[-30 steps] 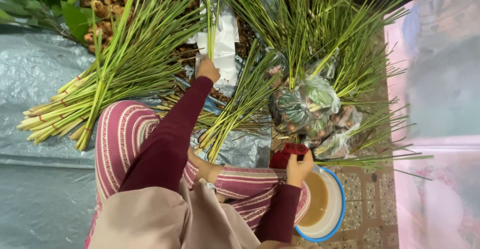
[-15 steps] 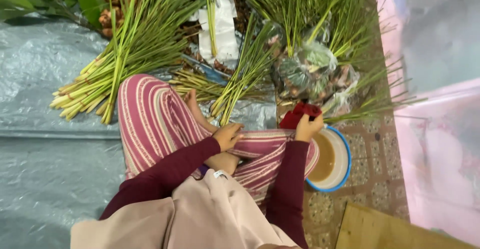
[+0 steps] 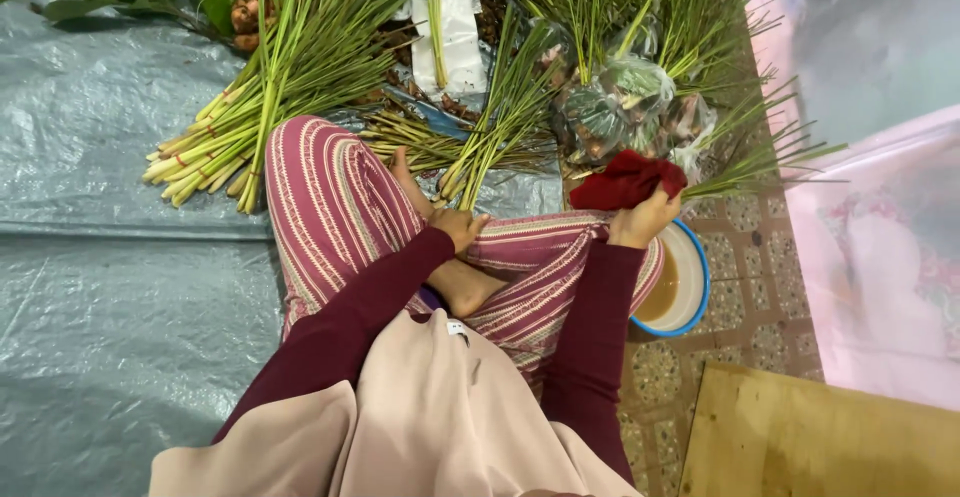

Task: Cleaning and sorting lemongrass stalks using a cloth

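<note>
- The right hand [image 3: 640,222] is closed around a dark red crumpled cloth [image 3: 625,182], which it holds just above the rim of a round white bowl with a blue edge [image 3: 700,282].
- The bowl stands on the patterned tile floor [image 3: 745,307] beside the person's right knee and contains a brownish liquid.
- The left hand [image 3: 458,227] rests on the lap, on the red and white striped trousers [image 3: 330,207]; its fingers are curled loosely, and I cannot tell if they hold something.
- In front of the left hand lies a small bundle of long green stalks with pale ends [image 3: 500,127], near to the fingertips.
- A bigger bundle of the same green stalks [image 3: 255,117] lies on the grey plastic sheet [image 3: 100,257], left of the knee.
- Behind the cloth there are clear plastic bags with green leaves inside [image 3: 625,102].
- A flat wooden board [image 3: 820,437] lies at the lower right.
</note>
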